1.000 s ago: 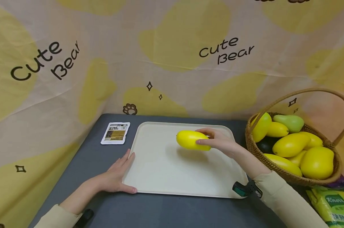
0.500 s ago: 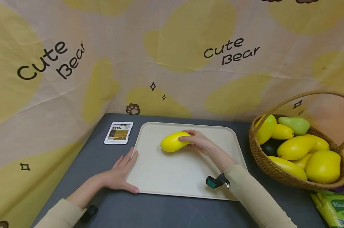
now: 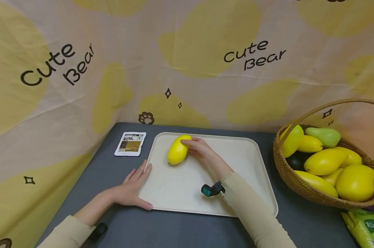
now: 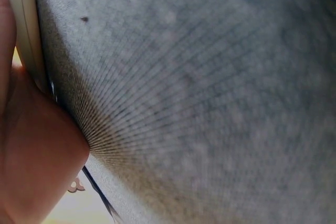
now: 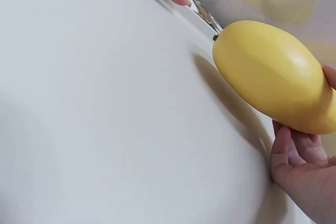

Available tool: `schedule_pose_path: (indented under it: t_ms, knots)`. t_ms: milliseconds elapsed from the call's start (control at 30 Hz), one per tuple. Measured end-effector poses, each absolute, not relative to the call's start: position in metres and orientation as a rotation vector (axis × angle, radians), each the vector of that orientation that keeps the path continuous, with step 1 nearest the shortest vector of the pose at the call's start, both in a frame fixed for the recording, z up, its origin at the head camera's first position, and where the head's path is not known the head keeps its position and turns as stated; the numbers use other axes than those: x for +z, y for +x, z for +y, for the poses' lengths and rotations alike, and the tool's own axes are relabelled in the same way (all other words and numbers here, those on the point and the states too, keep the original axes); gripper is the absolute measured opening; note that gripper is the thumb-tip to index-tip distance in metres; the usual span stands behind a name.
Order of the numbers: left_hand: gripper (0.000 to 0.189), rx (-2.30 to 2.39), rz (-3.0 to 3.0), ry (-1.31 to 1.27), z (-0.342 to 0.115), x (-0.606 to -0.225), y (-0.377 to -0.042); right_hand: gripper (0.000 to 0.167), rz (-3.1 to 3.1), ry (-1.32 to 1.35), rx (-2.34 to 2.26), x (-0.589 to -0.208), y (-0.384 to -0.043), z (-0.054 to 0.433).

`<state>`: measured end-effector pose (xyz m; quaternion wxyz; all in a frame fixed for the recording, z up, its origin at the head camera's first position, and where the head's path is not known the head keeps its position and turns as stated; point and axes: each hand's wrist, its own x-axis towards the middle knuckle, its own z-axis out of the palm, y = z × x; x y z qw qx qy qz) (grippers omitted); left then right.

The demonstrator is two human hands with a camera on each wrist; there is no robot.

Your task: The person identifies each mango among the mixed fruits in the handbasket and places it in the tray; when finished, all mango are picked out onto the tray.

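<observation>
A glossy yellow mango [image 3: 177, 151] is over the back left part of the cream tray [image 3: 187, 189]. My right hand [image 3: 202, 150] grips its far end between thumb and fingers. In the right wrist view the mango [image 5: 270, 72] shows a small dark stem tip, and its shadow falls on the tray surface beside it. At the tray's left side, my left hand [image 3: 129, 189] lies with fingers spread, fingertips and thumb against the rim. The left wrist view catches only part of that hand [image 4: 37, 150], next to the tray's edge and the grey tabletop.
A wicker basket [image 3: 286, 175] with a tall handle stands on the right, filled with several yellow fruits, a green pear [image 3: 324, 137] and something dark. A green Knorr packet [image 3: 368, 225] lies in front of it. Behind the tray's left side lies a flat white pouch [image 3: 130, 144].
My right hand has carried the mango leftward across the tray and turned it from lying sideways to a steep slant. The left hand keeps its place at the rim.
</observation>
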<state>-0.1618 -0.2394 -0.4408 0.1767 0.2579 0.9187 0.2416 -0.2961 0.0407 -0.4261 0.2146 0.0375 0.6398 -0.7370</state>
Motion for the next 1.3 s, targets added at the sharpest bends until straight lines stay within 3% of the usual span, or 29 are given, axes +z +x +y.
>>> schedule_pose_path:
  t_ms: [333,600,1300]
  knots:
    - [0.136,0.690,2.600,0.730,-0.241,-0.445,-0.164,0.045,1.782,0.051,-2.095,-0.431,-0.304,0.013]
    - [0.136,0.695,2.594,0.720,-0.242,-0.444,-0.163,0.061,1.837,0.158,-2.097,-0.432,-0.305,0.001]
    - [0.135,0.715,2.611,0.738,-0.240,-0.447,-0.164,0.054,2.081,0.203,-2.030,-0.437,-0.300,-0.003]
